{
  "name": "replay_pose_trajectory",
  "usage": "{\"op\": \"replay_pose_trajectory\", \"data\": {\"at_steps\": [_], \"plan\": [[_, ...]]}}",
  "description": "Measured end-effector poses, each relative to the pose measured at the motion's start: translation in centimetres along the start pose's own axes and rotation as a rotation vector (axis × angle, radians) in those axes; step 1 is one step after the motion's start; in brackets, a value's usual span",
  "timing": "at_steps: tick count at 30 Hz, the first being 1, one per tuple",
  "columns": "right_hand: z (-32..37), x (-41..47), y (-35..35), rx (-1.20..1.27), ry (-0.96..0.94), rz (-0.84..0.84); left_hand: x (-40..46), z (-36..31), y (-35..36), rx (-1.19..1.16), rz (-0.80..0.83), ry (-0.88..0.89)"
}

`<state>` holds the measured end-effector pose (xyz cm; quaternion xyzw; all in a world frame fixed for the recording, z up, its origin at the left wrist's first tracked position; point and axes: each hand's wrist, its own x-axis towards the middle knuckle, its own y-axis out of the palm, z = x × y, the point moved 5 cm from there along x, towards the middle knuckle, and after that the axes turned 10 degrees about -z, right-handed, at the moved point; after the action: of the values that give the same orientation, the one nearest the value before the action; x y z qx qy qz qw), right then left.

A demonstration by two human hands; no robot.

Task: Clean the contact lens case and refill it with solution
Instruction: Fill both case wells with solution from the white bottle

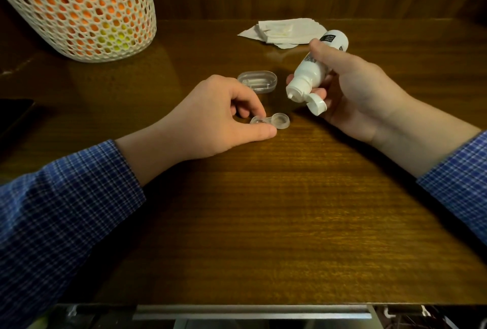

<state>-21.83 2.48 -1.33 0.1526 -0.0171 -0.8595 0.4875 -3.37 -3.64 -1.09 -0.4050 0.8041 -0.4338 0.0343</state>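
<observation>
Head view: nearest, the left hand (221,115) pinches the lens case (270,121) flat on the table (263,210). Just right and farther, the right hand (350,91) grips the solution bottle (313,70), cap flipped open, nozzle tilted down-left. Best bring the tip over each well, squeeze gently. Farther still: clear lid (257,80), tissues (284,31).

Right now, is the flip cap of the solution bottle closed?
No, the flip cap hangs open on its hinge beside the bare nozzle of the solution bottle, which the right hand holds tilted.
</observation>
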Motion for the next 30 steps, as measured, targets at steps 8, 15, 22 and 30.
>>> {"op": "replay_pose_trajectory", "data": {"at_steps": [8, 15, 22, 30], "plan": [[0.1, -0.1, 0.1, 0.013, -0.008, 0.014, -0.1, -0.1, -0.1, -0.041, -0.040, 0.008], [0.2, -0.8, 0.5, -0.143, -0.139, 0.010, -0.1, 0.0, 0.1, -0.020, -0.002, -0.001], [0.2, -1.2, 0.9, -0.254, -0.199, 0.029, 0.0, 0.1, 0.0, -0.012, -0.005, 0.010], [0.2, -1.2, 0.9, -0.260, -0.215, 0.041, 0.0, 0.1, 0.0, -0.019, -0.011, 0.012]]}}
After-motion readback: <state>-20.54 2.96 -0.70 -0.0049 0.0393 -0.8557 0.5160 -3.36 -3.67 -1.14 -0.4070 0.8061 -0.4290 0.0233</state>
